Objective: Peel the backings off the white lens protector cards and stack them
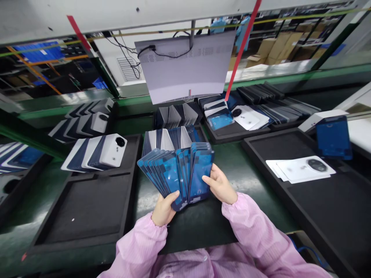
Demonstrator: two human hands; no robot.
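Between my hands is a fanned stack of phone back covers, their blue film-covered inner sides (201, 173) facing me. My left hand (165, 206) grips the lower left part of the stack, thumb on the front panel. On the right edge, my right hand (219, 183) pinches the covers between thumb and fingers. Just behind the stack stand tightly packed rows of covers (166, 139) in a black tray. The fingers behind the stack are partly hidden.
To the left, a black foam tray (92, 208) carries white and dark covers (98, 152) at its far end. White covers with camera rings (303, 170) lie on the right tray (327, 208). A monitor (187, 67) hangs ahead, and red tape (242, 50) hangs beside it.
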